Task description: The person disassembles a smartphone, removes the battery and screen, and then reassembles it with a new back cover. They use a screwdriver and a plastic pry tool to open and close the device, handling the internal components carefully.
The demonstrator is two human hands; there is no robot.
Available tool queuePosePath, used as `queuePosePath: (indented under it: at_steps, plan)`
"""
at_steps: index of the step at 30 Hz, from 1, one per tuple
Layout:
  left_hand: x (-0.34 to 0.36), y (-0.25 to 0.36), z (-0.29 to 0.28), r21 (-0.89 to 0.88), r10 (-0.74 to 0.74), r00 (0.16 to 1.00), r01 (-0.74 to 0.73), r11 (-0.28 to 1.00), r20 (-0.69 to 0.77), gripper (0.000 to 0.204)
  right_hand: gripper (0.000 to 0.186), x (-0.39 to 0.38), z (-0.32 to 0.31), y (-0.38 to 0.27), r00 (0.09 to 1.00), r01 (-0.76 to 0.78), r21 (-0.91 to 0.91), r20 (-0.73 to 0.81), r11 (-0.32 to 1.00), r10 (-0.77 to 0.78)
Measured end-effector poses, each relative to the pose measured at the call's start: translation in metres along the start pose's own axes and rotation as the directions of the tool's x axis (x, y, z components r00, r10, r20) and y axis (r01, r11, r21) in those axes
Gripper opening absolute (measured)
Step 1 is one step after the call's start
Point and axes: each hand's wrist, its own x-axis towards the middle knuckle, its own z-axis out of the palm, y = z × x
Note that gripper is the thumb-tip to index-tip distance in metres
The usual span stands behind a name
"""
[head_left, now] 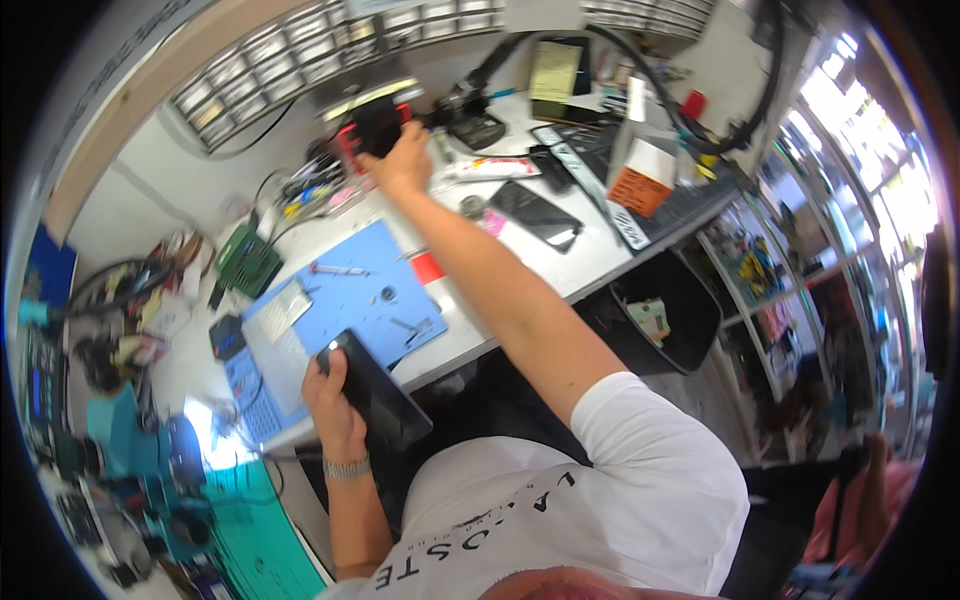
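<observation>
White T-shirt (pixel 640 490) on the worker lies nearest the camera, filling the lower middle of the head view.

Left hand (pixel 335 390), left of centre and below the middle of the frame: thumb laid over the upper face and fingers beneath, pinching a dark flat device (pixel 385 400) by its left edge. The device is tilted, off the bench, its lower right corner toward the worker's body. A metal-banded watch (pixel 346 468) sits on that wrist.

Right hand (pixel 402 160), upper left of centre, at the end of an outstretched arm: thumb and fingers are parted about the lower part of a black object (pixel 377 124), which stands against a red holder (pixel 348 142). Blur prevents me from telling whether the grip is firm.

Between the hands, left of centre, lies a blue mat (pixel 365 255) bearing a slim screwdriver (pixel 338 269). A red piece (pixel 429 266) lies at the mat's right edge. Right of the forearm, a black phone (pixel 537 215) rests flat on the white bench (pixel 470 305); beyond it, upper right, stands an orange-and-white box (pixel 643 185). A black bin (pixel 690 325) is below the bench edge, right of centre.
</observation>
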Motion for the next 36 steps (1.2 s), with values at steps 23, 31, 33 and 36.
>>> queuePosePath:
  at_steps: [23,31,33,36]
  plan:
    - [-0.007,0.007,0.008,-0.058,0.041,0.998,-0.039,0.998,0.041,0.029,0.098,0.006,-0.009,0.017,0.944,0.279,-0.213,-0.118,0.936,-0.308]
    - [-0.007,0.007,0.003,-0.015,0.013,0.999,-0.012,1.000,0.040,0.030,0.034,0.026,-0.051,0.046,0.722,0.691,-0.309,0.242,0.654,-0.648]
    - [-0.005,0.005,0.002,0.009,-0.001,0.999,0.000,1.000,0.032,0.030,0.030,0.021,-0.053,0.046,0.711,0.700,-0.311,0.215,0.643,-0.670]
    - [-0.004,0.001,0.001,0.021,-0.010,1.000,0.010,1.000,0.004,0.031,0.025,0.017,-0.058,0.046,0.702,0.710,-0.329,0.270,0.622,-0.659]
